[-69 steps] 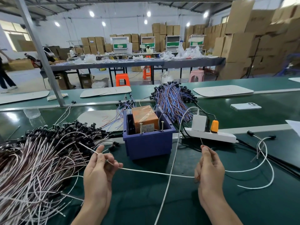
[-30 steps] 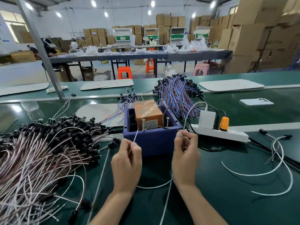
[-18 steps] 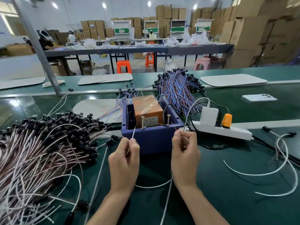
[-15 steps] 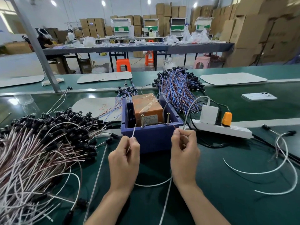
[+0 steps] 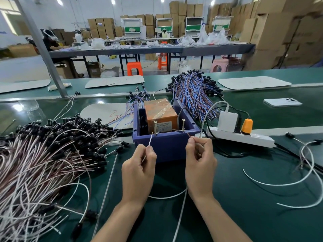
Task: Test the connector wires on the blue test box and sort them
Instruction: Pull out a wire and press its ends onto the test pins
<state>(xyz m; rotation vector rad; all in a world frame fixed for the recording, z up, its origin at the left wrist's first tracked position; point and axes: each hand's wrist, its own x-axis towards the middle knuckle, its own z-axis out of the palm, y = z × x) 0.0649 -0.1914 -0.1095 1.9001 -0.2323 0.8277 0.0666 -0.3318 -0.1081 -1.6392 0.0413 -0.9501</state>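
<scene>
Tilting up toward screws (image 5: 155,125), wire ends (image 5: 150,139) (left hand (image 5: 138,170), right hand (image 5: 201,165)) converge.

We see only the person's hands and forearms. The left hand (image 5: 138,170) is bare from fingertips to wrist, slim-fingered, its back smooth with the knuckles faintly marked. The right hand (image 5: 201,165) is bare in the same way and of like build. The left forearm (image 5: 111,222) and the right forearm (image 5: 222,222) are uncovered all the way to the bottom edge of our view. We cannot make out the nails clearly.
</scene>
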